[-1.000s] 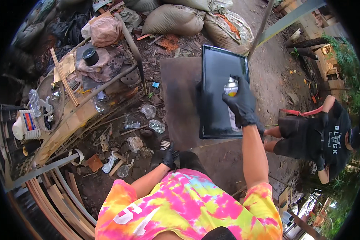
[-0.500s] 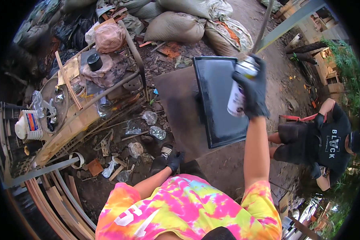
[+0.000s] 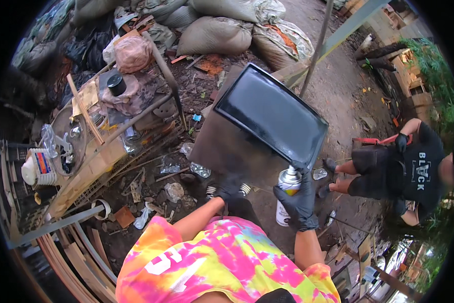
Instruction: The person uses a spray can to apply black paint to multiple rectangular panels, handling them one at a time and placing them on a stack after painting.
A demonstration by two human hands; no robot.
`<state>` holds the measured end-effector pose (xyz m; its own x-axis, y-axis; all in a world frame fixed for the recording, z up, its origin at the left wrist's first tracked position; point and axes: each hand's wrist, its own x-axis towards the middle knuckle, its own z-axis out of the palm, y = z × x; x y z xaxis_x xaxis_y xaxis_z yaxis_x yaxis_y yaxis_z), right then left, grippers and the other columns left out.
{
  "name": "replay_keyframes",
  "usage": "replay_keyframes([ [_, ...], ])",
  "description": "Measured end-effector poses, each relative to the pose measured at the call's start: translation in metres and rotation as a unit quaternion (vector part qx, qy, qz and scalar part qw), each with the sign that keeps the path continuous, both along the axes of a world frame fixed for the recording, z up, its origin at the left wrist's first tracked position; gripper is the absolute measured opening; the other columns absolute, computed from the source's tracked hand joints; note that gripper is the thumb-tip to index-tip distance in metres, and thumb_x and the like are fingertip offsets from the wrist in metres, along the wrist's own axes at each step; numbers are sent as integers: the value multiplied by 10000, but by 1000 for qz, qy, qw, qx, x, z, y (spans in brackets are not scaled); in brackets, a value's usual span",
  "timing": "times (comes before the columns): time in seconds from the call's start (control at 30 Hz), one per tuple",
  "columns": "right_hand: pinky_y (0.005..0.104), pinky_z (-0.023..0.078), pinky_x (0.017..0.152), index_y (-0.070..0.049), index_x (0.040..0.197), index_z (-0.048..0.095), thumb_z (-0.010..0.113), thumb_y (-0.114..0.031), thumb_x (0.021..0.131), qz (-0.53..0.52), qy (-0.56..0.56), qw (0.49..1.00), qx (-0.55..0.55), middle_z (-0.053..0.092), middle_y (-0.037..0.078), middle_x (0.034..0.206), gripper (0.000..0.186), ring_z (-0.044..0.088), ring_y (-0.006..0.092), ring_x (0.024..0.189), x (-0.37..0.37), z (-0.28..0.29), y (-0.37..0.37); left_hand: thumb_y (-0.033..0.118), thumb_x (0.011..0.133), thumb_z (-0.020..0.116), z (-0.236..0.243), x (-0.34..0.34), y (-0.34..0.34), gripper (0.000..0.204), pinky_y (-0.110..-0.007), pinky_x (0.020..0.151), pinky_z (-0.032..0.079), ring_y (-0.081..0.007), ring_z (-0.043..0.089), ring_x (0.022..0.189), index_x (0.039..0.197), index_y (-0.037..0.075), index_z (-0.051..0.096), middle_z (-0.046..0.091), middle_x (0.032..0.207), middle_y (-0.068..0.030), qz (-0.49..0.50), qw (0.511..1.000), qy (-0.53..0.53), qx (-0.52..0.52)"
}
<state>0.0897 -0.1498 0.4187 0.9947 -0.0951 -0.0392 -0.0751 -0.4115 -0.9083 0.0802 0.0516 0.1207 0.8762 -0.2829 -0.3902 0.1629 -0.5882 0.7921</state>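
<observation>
In my gloved right hand (image 3: 304,204) is a spray can (image 3: 282,214), white with a silver top, tipped slightly to one side. The hand wraps round its body, and a finger reaches up to the nozzle. Just beyond the can lies a rectangular panel with a raised rim (image 3: 272,113), its face a glossy, wet-looking black. This panel lies slantwise over a brown board (image 3: 219,146) with dark overspray on it. My gloved left hand (image 3: 229,188) is low by the board's near edge, above my feet; its fingers are smeared and hard to make out.
To the left stands a metal-framed bench (image 3: 93,156) with a black lid-like cup (image 3: 116,85), sticks and a white jug (image 3: 37,167). Stuffed sacks (image 3: 214,36) lie at the back. On the right stands another person (image 3: 401,169) in black. Plastic litter (image 3: 174,192) dots the ground.
The panel has turned clockwise on the board and looks darker and glossier. My right hand has drawn the spray can back toward me, away from the panel. My left hand has shifted slightly right.
</observation>
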Motion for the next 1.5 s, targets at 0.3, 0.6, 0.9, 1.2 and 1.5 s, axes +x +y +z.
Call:
replay_keyframes([
  [0.3, 466, 549, 907, -189, 1395, 536, 824, -204, 779, 44, -48, 989, -132, 628, 125, 1221, 680, 660, 383, 1103, -13, 15, 8, 324, 865, 782, -63, 35, 66, 925, -469, 1270, 283, -380, 464, 1430, 1630, 72, 329, 493, 1572, -198, 219, 934, -232, 160],
  [0.6, 434, 583, 849, -178, 1372, 579, 857, -169, 743, 58, -68, 977, -191, 655, 120, 1213, 688, 710, 341, 1046, -18, 29, 17, 502, 762, 891, -85, -16, 14, 1071, -430, 1126, 467, -323, 603, 1257, 1543, -12, 367, 613, 1400, -195, 266, 951, 151, -45],
  [0.9, 415, 578, 842, -174, 1292, 614, 840, -100, 718, 88, -76, 961, -252, 675, 95, 1215, 621, 708, 328, 1052, -17, 22, 15, 204, 688, 971, -92, -37, -37, 1204, -439, 1059, 527, -289, 577, 1286, 1614, 84, 212, 558, 1451, -137, 350, 880, 3, -320],
  [1.2, 446, 571, 828, -160, 1282, 596, 812, -129, 751, 122, -61, 958, -253, 655, 116, 1182, 574, 698, 356, 1037, 33, 4, 30, 214, 744, 928, -36, -30, -34, 1057, -422, 971, 558, -262, 605, 1214, 1571, 121, 277, 602, 1288, -84, 381, 834, 81, -391],
  [1.5, 428, 559, 854, -158, 1319, 592, 800, -146, 764, 158, -122, 940, -276, 668, 114, 1115, 593, 703, 337, 1016, 151, -7, 86, 191, 737, 930, -29, -34, -39, 1019, -432, 1023, 543, -276, 593, 1259, 1538, 89, 308, 566, 1410, -122, 378, 872, 28, -310],
])
